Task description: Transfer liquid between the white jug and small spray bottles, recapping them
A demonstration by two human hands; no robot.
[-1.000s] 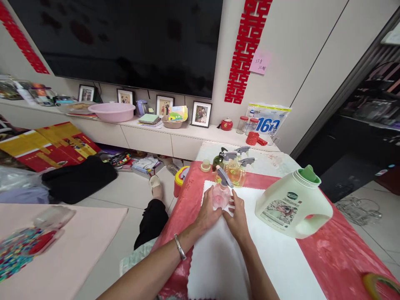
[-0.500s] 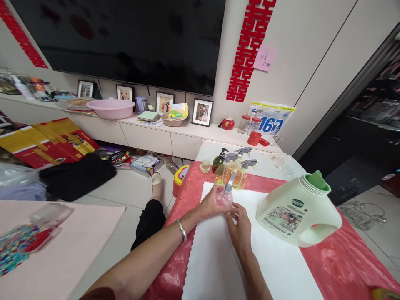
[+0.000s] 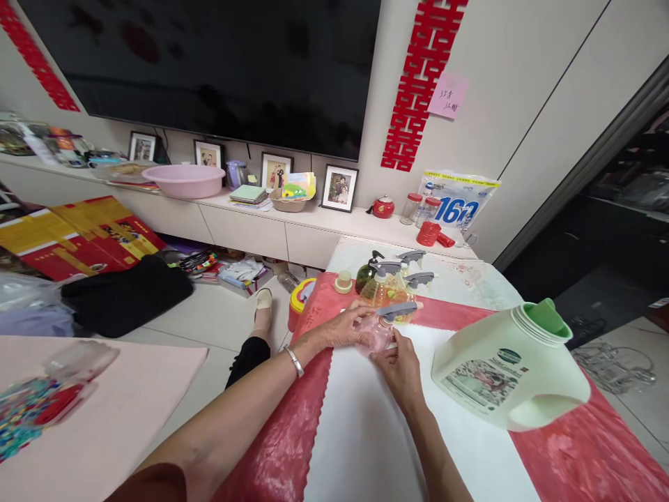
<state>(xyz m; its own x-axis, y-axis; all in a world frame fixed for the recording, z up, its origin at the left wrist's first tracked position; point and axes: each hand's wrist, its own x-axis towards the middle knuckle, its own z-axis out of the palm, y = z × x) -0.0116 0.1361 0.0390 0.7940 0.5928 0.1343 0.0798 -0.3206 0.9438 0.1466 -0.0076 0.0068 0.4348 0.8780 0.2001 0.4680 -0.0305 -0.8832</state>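
Note:
A clear pink spray bottle with a grey trigger head is upright between my two hands, near the far edge of the white sheet. My left hand has its fingers curved around the bottle's left side. On the right and near side, the fingers of my right hand grip its lower part. Just behind stand several spray bottles with yellowish contents and grey heads, and a dark green pump bottle. A pale cap sits to their left. To the right stands a large light green detergent jug, its mouth uncapped.
A red and white cloth covers the table, with a white sheet on top. Behind is a cabinet with a pink basin, frames and jars. A pink-topped table at left holds colourful small pieces.
The spray bottle has turned, so its grey head now points right instead of away. It stands slightly farther off, and my left hand's fingers have shifted around it.

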